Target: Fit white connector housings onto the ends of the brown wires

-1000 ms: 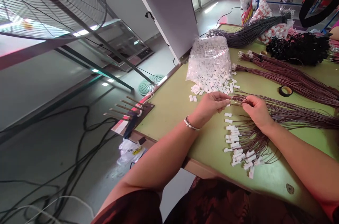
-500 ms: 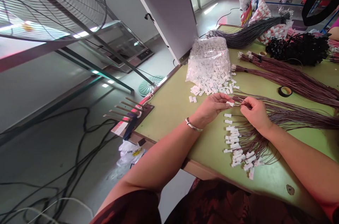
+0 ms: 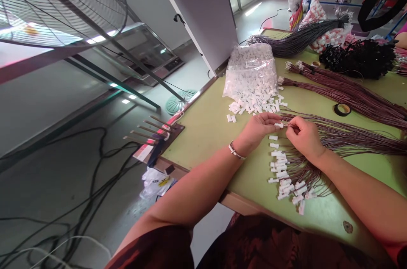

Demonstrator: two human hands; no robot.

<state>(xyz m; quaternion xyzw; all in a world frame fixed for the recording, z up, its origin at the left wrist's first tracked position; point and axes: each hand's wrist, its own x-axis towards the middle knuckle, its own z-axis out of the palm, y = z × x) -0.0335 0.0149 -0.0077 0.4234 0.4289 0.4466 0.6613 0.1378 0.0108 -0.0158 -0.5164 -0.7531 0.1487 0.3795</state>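
Note:
A small white connector housing [image 3: 279,125] sits at the fingertips of my left hand [image 3: 259,128], pinched near its left end with the other fingers stretched out behind it. My right hand [image 3: 303,135] is closed on a thin brown wire [image 3: 287,124], whose end meets the right side of the housing. Whether the wire is fully seated inside is too small to tell. Just below lies a column of white housings fitted on brown wires [image 3: 281,167], spreading toward the table's front edge. More long brown wires [image 3: 359,135] run rightward behind my right hand.
A clear plastic bag of white housings [image 3: 251,65] spills onto the green table [image 3: 203,133]. Behind are brown wire bundles [image 3: 346,87], a black tape roll [image 3: 342,109], dark wires [image 3: 295,40] and a black pile [image 3: 358,59]. A pronged metal rack [image 3: 159,133] edges the table; a fan [image 3: 63,6] stands left.
The housing and my left hand have shifted slightly right, and my right hand slightly left. The bare metal wire end that showed between them is now mostly hidden at the housing. My left fingers are straighter.

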